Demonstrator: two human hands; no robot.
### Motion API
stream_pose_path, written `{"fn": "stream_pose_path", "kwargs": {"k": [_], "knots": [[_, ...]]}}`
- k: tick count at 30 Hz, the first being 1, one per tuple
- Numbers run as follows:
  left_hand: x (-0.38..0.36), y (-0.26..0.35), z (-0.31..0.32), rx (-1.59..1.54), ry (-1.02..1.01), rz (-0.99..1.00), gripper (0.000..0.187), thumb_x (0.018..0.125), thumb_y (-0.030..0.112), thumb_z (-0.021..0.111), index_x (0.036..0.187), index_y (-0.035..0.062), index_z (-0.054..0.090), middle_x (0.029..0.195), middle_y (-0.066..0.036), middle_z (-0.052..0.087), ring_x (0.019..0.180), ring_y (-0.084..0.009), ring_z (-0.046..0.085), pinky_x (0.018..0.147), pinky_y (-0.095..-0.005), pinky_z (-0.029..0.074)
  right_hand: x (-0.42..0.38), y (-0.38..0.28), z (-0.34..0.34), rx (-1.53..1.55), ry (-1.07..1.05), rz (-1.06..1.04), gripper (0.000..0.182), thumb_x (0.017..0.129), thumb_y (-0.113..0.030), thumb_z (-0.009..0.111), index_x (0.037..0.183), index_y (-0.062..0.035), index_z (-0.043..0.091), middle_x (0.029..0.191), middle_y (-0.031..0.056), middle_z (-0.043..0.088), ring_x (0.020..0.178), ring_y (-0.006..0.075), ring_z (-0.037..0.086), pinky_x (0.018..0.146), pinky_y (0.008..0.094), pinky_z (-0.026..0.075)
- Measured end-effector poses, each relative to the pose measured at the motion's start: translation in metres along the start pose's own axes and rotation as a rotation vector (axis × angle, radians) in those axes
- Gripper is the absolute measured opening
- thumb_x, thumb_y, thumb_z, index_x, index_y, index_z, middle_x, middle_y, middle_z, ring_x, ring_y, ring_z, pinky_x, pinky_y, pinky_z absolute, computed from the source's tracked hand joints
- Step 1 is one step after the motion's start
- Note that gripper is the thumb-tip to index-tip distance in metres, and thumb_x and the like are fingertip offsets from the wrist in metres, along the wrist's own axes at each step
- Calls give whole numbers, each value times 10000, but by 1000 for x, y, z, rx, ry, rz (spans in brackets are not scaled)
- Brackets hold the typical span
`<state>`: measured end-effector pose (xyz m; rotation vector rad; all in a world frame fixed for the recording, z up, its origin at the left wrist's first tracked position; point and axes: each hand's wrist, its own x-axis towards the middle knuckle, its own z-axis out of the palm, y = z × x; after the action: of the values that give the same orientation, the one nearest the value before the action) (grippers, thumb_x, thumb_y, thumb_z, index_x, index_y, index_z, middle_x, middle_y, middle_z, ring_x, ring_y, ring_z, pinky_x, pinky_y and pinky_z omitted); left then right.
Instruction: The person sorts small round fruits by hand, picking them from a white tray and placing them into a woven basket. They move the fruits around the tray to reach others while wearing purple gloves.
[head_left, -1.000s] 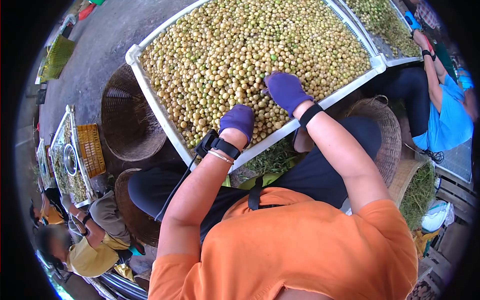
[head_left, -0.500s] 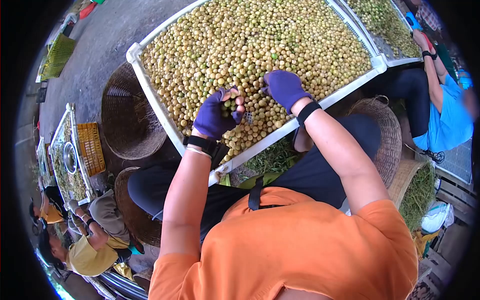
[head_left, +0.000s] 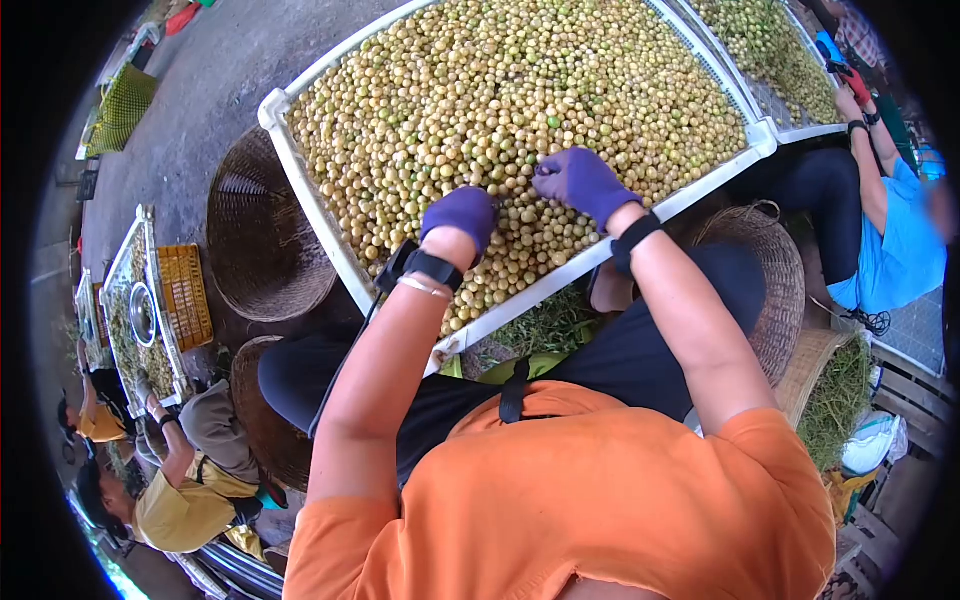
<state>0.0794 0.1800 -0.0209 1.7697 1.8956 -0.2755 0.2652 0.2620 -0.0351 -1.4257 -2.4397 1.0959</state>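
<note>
Small round yellowish-tan fruits (head_left: 440,110), a few of them green, fill a wide white-framed tray (head_left: 322,222) in front of me. My left hand (head_left: 462,220), in a purple glove, is turned back-up over the fruits near the tray's close side; its fingers are hidden beneath it. To its right, my right hand (head_left: 583,185), gloved in purple too, rests at the fruits with its fingers curled together. Whatever lies between those fingertips is too small to make out.
Woven baskets (head_left: 262,230) stand left of the tray, and another basket (head_left: 765,285) is by my right knee. A second fruit tray (head_left: 765,60) adjoins at the right, with a person in blue (head_left: 895,240) beside it. Another person (head_left: 190,505) sits at lower left near a yellow crate (head_left: 186,298).
My left hand has turned from palm-up, with several fruits in it, to back-up and moved slightly right. My right hand has shifted a little right, its fingers still curled.
</note>
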Motion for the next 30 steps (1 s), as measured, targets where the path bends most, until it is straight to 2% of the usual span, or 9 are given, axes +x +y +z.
{"fn": "stream_pose_path", "kwargs": {"k": [3,7,10,11,12,15,19,24,30], "knots": [[-9,-12,-2,-163,43,-29,236,887,288,544,992,140,695,1002,-139,672,942,-333,636,815,-426,505,-15,-6,-30,734,-169,141,309,896,-340,616,910,-34,661,666,12,561,597,73,533,500,217,413],[1,1,15,-261,349,130,261,892,329,551,1047,143,648,978,-135,652,930,-320,620,799,-429,495,-6,-4,-23,1277,20,93,251,917,-297,581,930,-52,633,689,9,571,551,84,521,461,230,419],[6,16,12,-194,292,116,237,898,305,538,1029,146,655,986,-132,647,933,-320,631,773,-428,511,8,-8,-15,807,77,124,230,902,-276,603,901,-50,647,706,19,591,590,72,544,469,229,420],[7,20,12,-193,307,130,237,903,284,519,1025,136,658,991,-137,646,929,-322,636,767,-430,516,8,-17,-15,448,126,106,230,866,-247,641,896,-20,661,768,63,647,651,107,589,540,259,463],[7,20,11,-196,267,104,238,904,282,511,1014,136,663,998,-140,646,926,-327,636,769,-431,516,15,-4,-3,221,184,-68,338,805,-271,666,996,7,660,862,182,682,776,257,667,724,341,514],[11,8,17,-269,317,101,241,907,256,536,1027,110,686,952,-118,683,821,-260,664,725,-385,517,16,-9,9,223,190,-138,318,800,-251,666,1021,-22,668,951,208,669,871,313,665,763,362,509],[3,9,15,-1405,216,-53,341,889,264,662,1147,41,653,652,58,575,489,-10,445,441,-177,346,7,-19,1,60,133,-282,261,792,-190,646,1001,-35,656,911,186,665,855,340,647,744,402,504],[-7,19,12,-1533,255,-97,271,892,273,650,1005,29,683,640,35,572,487,-31,461,444,-191,357,-7,-35,-2,-363,76,-301,265,795,-220,660,997,-52,626,957,192,631,881,372,614,744,420,485],[-15,25,13,-1541,244,-132,279,904,311,624,875,36,657,604,35,538,484,-48,455,451,-199,352,-28,-40,-5,-157,85,-271,271,789,-240,667,975,-43,659,952,177,652,800,327,637,701,402,491]]}}
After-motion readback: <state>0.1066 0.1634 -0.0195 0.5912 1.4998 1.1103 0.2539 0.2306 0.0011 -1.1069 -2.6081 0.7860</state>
